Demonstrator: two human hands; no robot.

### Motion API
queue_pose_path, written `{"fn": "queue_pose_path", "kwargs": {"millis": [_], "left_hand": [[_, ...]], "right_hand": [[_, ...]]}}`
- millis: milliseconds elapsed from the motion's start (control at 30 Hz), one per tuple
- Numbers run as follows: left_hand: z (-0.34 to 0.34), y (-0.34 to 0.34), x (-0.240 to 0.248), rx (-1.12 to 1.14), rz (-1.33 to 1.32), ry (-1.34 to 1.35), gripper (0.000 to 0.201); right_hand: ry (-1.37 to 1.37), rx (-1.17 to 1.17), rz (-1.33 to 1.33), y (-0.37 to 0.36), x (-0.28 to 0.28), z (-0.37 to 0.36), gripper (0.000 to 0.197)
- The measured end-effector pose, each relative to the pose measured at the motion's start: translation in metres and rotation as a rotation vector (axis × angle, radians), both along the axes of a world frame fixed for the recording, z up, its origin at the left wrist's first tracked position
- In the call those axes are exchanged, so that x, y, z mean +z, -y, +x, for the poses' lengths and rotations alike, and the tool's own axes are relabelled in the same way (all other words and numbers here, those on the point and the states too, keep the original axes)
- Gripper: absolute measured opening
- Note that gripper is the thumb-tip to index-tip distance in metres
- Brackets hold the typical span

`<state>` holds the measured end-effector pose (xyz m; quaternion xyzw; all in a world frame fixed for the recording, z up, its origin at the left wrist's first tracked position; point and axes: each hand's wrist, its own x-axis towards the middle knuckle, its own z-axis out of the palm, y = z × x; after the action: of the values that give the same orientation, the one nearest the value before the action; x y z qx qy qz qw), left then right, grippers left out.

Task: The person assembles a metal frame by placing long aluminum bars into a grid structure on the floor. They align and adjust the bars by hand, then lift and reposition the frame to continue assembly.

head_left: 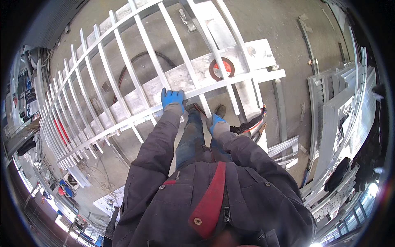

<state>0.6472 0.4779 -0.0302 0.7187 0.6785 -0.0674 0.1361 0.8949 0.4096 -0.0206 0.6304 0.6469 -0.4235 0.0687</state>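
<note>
A long silvery metal railing panel point(146, 112), made of two rails and several parallel bars, stretches out in front of me and off to the left. My left hand point(172, 99), in a blue glove with a grey cuff, has its fingers over the near rail, between two bars. Further right and nearer my body, my right hand point(217, 122), gloved the same way, closes on the lower end of one bar point(205, 106); its thumb side is partly hidden. Beneath the panel lies a pale, scuffed bench top point(261, 57).
A round disc with a dark rim and red middle point(225, 66) lies on the bench. Cables point(253, 128) hang near its right end. Cut metal profiles point(284, 148) are stacked to the right, with more metal sections point(329, 119) beyond. A dark hose point(123, 76) curves under the panel.
</note>
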Motion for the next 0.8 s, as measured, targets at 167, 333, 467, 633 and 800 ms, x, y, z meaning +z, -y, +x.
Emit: {"fn": "queue_pose_path", "kwargs": {"millis": [167,333,467,633,800], "left_hand": [[-0.010,0.005,-0.005,-0.027,-0.052,0.024,0.056],[-0.073,0.036,0.003,0.188,0.244,0.302,0.043],[-0.114,0.066,0.005,0.185,0.219,0.192,0.048],[-0.120,0.065,-0.007,-0.006,0.038,-0.004,0.052],[-0.121,0.059,-0.008,0.027,-0.119,-0.028,0.048]], "right_hand": [[0.042,0.059,0.227,0.005,0.009,0.006,0.055],[-0.197,-0.025,0.233,0.009,0.029,-0.015,0.056],[-0.086,0.046,-0.252,-0.003,0.022,-0.081,0.067],[0.025,0.054,-0.103,-0.013,-0.007,-0.154,0.052],[0.015,0.025,-0.156,0.017,-0.019,-0.144,0.044]]}}
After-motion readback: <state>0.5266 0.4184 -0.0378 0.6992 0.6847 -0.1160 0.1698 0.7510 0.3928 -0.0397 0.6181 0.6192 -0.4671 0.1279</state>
